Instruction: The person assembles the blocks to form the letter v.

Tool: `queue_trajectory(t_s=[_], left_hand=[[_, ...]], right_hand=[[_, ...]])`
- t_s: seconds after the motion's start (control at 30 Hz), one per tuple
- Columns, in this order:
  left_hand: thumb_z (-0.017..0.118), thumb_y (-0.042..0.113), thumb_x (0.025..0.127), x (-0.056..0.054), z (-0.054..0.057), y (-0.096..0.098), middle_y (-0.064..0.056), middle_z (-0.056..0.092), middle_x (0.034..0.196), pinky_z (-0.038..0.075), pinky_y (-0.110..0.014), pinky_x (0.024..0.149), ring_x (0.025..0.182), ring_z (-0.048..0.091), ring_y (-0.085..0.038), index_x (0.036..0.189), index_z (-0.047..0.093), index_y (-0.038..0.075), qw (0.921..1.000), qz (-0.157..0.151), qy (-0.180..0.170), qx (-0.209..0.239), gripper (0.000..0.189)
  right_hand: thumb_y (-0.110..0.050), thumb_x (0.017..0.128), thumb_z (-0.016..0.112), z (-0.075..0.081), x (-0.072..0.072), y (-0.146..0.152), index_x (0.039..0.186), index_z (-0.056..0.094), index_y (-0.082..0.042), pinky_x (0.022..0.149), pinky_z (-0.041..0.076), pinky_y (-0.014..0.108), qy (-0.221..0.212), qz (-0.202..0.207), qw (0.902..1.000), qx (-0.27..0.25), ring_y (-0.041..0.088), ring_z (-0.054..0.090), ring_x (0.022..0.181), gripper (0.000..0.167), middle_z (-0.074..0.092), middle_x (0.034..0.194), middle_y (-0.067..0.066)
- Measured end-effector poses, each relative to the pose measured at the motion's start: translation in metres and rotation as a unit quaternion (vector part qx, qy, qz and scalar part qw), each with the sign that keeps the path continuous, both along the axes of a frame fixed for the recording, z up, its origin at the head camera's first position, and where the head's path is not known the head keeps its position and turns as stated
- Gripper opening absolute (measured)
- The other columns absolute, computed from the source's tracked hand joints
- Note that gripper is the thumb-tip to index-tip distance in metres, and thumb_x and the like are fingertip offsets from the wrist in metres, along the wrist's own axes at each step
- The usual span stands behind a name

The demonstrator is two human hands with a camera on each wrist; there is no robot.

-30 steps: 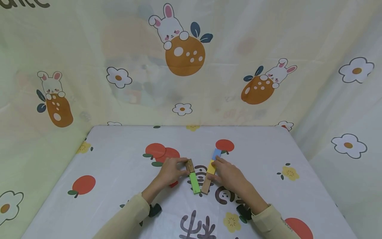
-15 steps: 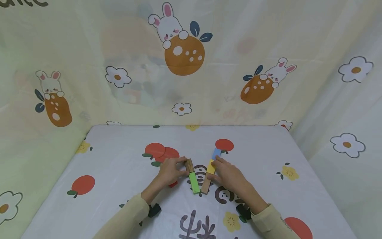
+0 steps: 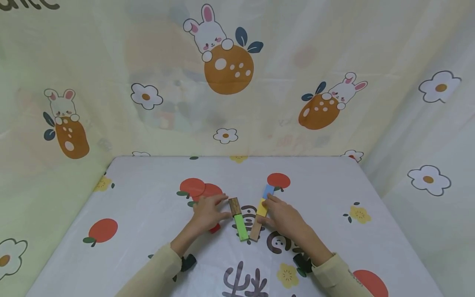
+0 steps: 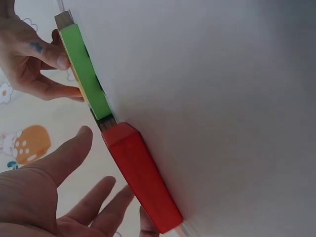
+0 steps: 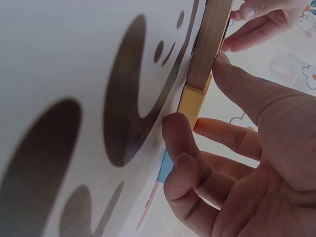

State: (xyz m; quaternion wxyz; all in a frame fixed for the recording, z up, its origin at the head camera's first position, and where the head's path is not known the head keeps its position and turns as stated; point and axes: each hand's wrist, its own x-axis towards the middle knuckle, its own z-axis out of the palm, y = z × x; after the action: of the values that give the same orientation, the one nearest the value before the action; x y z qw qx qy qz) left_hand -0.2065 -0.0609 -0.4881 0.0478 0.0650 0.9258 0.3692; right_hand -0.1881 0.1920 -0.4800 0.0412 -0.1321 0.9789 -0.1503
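In the head view my left hand [image 3: 208, 212] hovers with thumb and fingers spread, just left of a dark brown wooden block [image 3: 235, 206]. That block lies end to end with a green block [image 3: 241, 227]. A red block [image 4: 143, 177] sits by the left fingers, mostly covered by the hand in the head view. My right hand [image 3: 283, 216] rests along a second row: a blue block [image 3: 269, 190], a yellow block [image 3: 262, 208] and a tan block [image 3: 256, 229]. Its thumb touches the tan block and a fingertip the yellow one. Both rows nearly meet at their near ends, forming a V.
White cloth with printed fruit and flowers covers the table [image 3: 315, 185]. A patterned curtain [image 3: 267, 111] hangs behind it and at both sides. Dark wrist devices [image 3: 188, 262] show at both sleeves.
My left hand has let go of the dark brown block and moved slightly left, its fingers spreading. The brown block's far end has shifted a little left. The right hand has stayed put.
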Motion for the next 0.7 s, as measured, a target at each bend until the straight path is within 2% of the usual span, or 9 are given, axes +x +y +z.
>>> queue_trajectory(t_s=[0.17, 0.3, 0.47, 0.57, 0.7], left_hand=[[0.089, 0.024, 0.084, 0.007, 0.003, -0.01, -0.01, 0.071, 0.142, 0.03, -0.071, 0.112, 0.136, 0.053, -0.038, 0.141, 0.068, 0.011, 1.0, 0.006, -0.005, 0.002, 0.062], [0.09, 0.024, 0.084, 0.013, 0.003, -0.02, -0.012, 0.071, 0.14, 0.033, -0.074, 0.111, 0.135, 0.055, -0.039, 0.141, 0.067, 0.007, 1.0, 0.001, 0.001, 0.004, 0.064], [0.092, 0.027, 0.08, 0.023, 0.003, -0.031, -0.014, 0.07, 0.138, 0.041, -0.065, 0.101, 0.128, 0.051, -0.041, 0.14, 0.065, 0.006, 0.9997, 0.014, 0.005, -0.021, 0.068], [0.094, 0.029, 0.077, 0.027, 0.003, -0.035, -0.015, 0.07, 0.133, 0.044, -0.057, 0.094, 0.12, 0.05, -0.037, 0.137, 0.065, 0.006, 0.9987, 0.028, 0.009, -0.041, 0.071], [0.098, 0.031, 0.071, 0.033, 0.003, -0.038, -0.016, 0.069, 0.127, 0.046, -0.049, 0.085, 0.111, 0.051, -0.031, 0.134, 0.065, 0.003, 0.9962, 0.03, 0.022, -0.079, 0.076]], right_hand=[[-0.044, 0.092, 0.081, -0.001, 0.0, 0.0, 0.137, 0.067, -0.001, 0.108, 0.056, 0.054, 0.003, 0.001, 1.0, 0.002, 0.043, 0.059, 0.142, 0.064, 0.054, 0.159, 0.023], [-0.044, 0.092, 0.081, 0.0, 0.0, 0.0, 0.137, 0.067, -0.001, 0.108, 0.056, 0.054, 0.003, 0.002, 1.0, 0.002, 0.043, 0.058, 0.142, 0.063, 0.054, 0.159, 0.023], [-0.044, 0.092, 0.081, -0.001, 0.001, 0.0, 0.137, 0.067, -0.002, 0.108, 0.056, 0.055, -0.001, 0.003, 1.0, -0.003, 0.043, 0.059, 0.141, 0.063, 0.053, 0.159, 0.023], [-0.044, 0.092, 0.081, -0.001, 0.002, 0.0, 0.137, 0.067, -0.002, 0.108, 0.056, 0.055, 0.002, 0.003, 1.0, -0.001, 0.043, 0.059, 0.141, 0.063, 0.054, 0.159, 0.023], [-0.044, 0.092, 0.081, -0.001, 0.001, 0.0, 0.137, 0.067, -0.001, 0.108, 0.056, 0.054, 0.006, 0.002, 1.0, 0.001, 0.043, 0.059, 0.141, 0.064, 0.054, 0.158, 0.023]])
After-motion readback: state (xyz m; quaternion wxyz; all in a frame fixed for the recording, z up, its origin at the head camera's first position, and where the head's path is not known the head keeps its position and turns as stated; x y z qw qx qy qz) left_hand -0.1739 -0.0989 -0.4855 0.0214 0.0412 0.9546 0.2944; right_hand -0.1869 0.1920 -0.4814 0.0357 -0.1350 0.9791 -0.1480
